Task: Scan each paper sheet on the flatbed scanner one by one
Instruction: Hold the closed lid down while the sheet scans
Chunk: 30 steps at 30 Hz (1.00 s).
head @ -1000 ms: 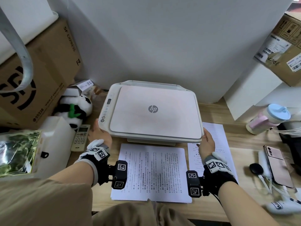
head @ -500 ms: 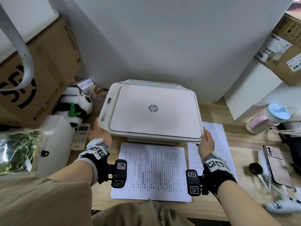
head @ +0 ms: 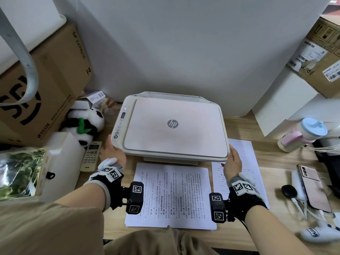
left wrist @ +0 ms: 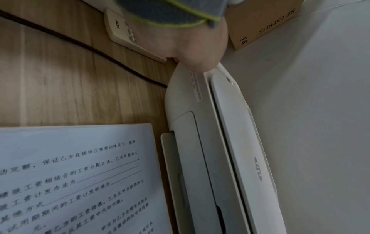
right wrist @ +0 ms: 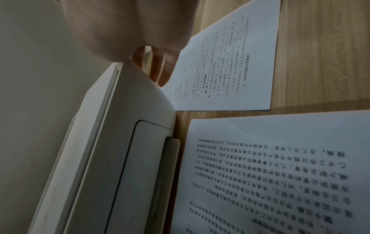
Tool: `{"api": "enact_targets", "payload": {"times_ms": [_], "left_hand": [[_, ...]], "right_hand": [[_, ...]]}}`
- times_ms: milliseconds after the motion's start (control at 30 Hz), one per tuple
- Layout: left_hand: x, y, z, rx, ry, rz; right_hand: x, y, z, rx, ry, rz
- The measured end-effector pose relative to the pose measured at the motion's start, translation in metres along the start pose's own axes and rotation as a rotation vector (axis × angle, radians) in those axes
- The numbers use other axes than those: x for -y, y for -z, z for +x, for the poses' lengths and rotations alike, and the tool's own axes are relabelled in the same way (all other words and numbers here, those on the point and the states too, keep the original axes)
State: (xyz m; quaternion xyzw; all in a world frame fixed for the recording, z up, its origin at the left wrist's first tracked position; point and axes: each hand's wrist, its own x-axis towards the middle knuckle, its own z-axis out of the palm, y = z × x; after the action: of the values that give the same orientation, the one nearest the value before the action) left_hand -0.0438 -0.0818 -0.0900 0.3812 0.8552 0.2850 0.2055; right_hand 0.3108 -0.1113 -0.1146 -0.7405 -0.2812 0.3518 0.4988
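Observation:
A white HP flatbed scanner (head: 173, 126) stands on the wooden desk against the wall, its lid down. My left hand (head: 112, 153) grips its front left corner, and the heel of the hand (left wrist: 198, 52) presses on that corner (left wrist: 200, 142). My right hand (head: 232, 161) grips the front right corner, with its fingers (right wrist: 160, 68) reaching under the scanner's side (right wrist: 120, 142). A stack of printed sheets (head: 171, 196) lies just in front of the scanner, between my wrists. One printed sheet (head: 246, 153) lies to the right, partly under my right hand.
A remote control (head: 91, 156), a panda toy (head: 84, 124), a white box (head: 62, 159) and an SF cardboard box (head: 46, 89) crowd the left. A black cable (left wrist: 80, 45) runs across the desk. A bottle (head: 303, 133), a phone (head: 312, 186) and white boxes (head: 281, 100) stand on the right.

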Motion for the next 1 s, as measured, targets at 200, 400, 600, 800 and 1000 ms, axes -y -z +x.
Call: {"api": "enact_targets", "payload": {"times_ms": [200,400,600,800,1000], "left_hand": [[-0.001,0.001,-0.002,0.003,0.005,0.024],[0.001,-0.001,0.001,-0.002,0.017,0.023],[-0.001,0.001,0.005,0.029,0.072,-0.023],[-0.008,0.007,0.016,0.056,0.114,-0.153],[-0.038,0.030,0.029,0.053,-0.015,0.016]], "right_hand": [[0.002,0.001,-0.001,0.001,0.038,-0.010],[-0.005,0.000,0.002,0.016,0.032,-0.013],[0.000,0.004,0.000,0.035,0.055,-0.031],[0.002,0.004,0.000,0.038,0.045,-0.050],[0.002,0.005,0.000,0.046,0.038,-0.092]]}}
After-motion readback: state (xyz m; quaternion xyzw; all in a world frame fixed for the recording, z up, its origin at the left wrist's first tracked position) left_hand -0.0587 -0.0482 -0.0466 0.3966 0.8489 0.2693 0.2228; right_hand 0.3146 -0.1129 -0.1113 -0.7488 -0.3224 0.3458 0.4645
